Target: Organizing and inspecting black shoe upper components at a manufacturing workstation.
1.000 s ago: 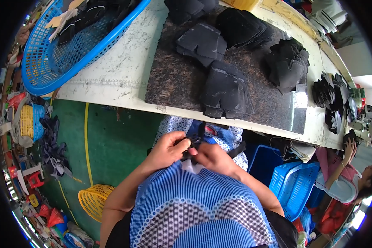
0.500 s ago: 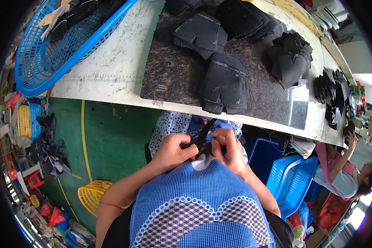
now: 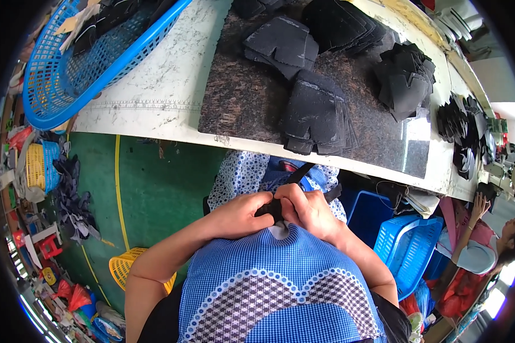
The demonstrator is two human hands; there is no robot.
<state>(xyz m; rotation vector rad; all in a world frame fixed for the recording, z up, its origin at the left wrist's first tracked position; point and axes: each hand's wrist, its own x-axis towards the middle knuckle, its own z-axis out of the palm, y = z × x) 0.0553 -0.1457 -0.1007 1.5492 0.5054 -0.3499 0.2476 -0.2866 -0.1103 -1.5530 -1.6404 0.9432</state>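
Note:
Close in front of my apron (image 3: pixel 269 251), both hands are closed on a black strip-like piece (image 3: pixel 276 211) of limp material. My left hand (image 3: pixel 240 217) grips it from the left, fingers curled and thumb pressed in. My right hand (image 3: pixel 310 212) pinches it from the other side, knuckles up. One narrow black end (image 3: pixel 300 173) sticks up past the right fingers, and another pokes out to the right. The part between my palms is hidden. A pale grey patch (image 3: pixel 279 231) shows just under the hands.
Beyond my hands, a stone slab (image 3: pixel 234 103) on a white table (image 3: pixel 149 114) bears several stacks of black cut pieces (image 3: pixel 317 114). A blue basket (image 3: pixel 57 123) stands at the table's left. Blue crates (image 3: pixel 406 251) and a yellow basket (image 3: pixel 133 264) sit lower down. A co-worker (image 3: pixel 475 246) is at right.
My hands have drawn closer together, the right one turning over the black piece. A black end now shows to the right of my right hand, and less of the pale patch is visible.

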